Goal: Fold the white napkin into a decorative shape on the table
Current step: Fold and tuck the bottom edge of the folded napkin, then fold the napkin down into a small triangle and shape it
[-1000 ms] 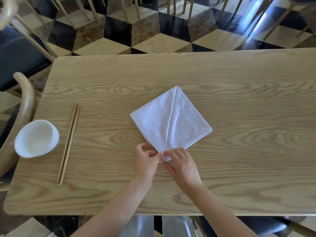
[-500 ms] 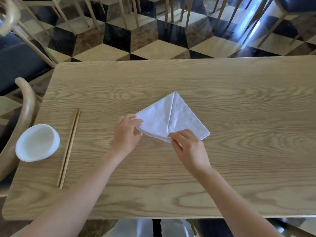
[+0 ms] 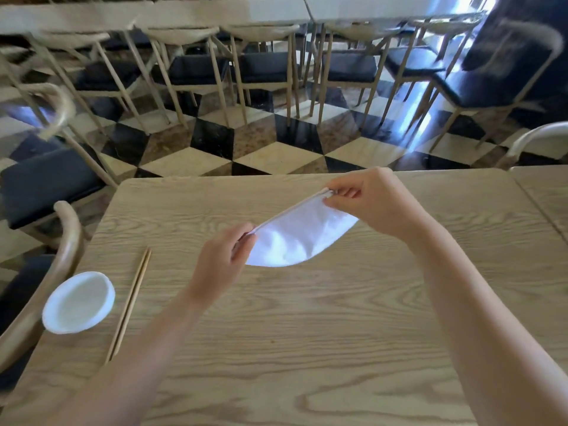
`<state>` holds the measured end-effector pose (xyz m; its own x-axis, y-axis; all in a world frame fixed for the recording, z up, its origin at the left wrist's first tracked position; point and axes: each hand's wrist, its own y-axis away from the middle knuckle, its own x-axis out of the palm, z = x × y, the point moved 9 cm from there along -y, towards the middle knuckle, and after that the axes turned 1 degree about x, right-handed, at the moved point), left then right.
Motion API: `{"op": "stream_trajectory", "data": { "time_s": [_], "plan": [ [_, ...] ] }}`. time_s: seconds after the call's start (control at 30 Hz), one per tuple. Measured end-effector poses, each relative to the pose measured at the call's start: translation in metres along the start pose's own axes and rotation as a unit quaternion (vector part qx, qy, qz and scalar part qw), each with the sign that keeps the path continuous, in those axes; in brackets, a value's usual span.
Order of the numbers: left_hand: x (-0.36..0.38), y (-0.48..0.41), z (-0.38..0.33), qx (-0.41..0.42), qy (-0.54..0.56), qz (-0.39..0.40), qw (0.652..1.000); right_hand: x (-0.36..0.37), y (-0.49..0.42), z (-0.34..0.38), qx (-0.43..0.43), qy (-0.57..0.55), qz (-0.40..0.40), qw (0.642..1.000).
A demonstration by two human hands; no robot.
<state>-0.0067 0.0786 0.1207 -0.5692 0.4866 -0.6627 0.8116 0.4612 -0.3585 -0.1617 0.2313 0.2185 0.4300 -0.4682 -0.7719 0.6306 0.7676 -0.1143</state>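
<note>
The white napkin (image 3: 295,238) hangs folded in the air above the wooden table (image 3: 307,348), stretched along a straight top edge with its lower part sagging in a curve. My left hand (image 3: 221,262) pinches the near left end of that edge. My right hand (image 3: 372,201) pinches the far right end, higher and farther from me. Whether the lowest part of the cloth touches the table I cannot tell.
A white bowl (image 3: 78,302) sits at the table's left edge, with a pair of wooden chopsticks (image 3: 129,304) lying beside it. A curved wooden chair back (image 3: 58,272) stands against the left side. More chairs and tables fill the chequered floor beyond.
The napkin lay flat as a kite shape with both hands at its near corner; both hands have since gripped its ends and lifted it off the table. The camera has tilted up.
</note>
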Motion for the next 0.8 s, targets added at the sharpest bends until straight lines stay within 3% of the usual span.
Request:
{"op": "stream_trajectory", "data": {
  "time_s": [0.13,0.2,0.3,0.37,0.53,0.7,0.8],
  "plan": [
    [0.005,0.017,-0.005,-0.005,0.006,0.062,0.998,-0.01,-0.003,-0.001,0.008,-0.018,0.039,0.999],
    [0.014,0.023,0.01,-0.045,0.015,0.08,0.996,0.006,-0.013,-0.015,0.029,0.009,0.087,0.996],
    [0.032,0.025,0.041,-0.149,0.123,0.121,0.974,0.037,-0.037,-0.044,0.054,0.047,0.12,0.99],
    [0.044,0.022,0.066,-0.214,0.172,0.134,0.952,0.06,-0.056,-0.056,0.052,0.067,0.112,0.99],
    [0.071,0.006,0.129,-0.314,0.141,0.141,0.928,0.121,-0.097,-0.075,0.065,0.115,0.08,0.988],
    [0.076,-0.012,0.169,-0.351,0.168,0.158,0.908,0.143,-0.114,-0.08,0.03,0.114,0.01,0.993],
    [0.067,-0.024,0.185,-0.346,0.131,0.12,0.921,0.142,-0.111,-0.065,-0.05,0.106,-0.036,0.993]
  ]
}}
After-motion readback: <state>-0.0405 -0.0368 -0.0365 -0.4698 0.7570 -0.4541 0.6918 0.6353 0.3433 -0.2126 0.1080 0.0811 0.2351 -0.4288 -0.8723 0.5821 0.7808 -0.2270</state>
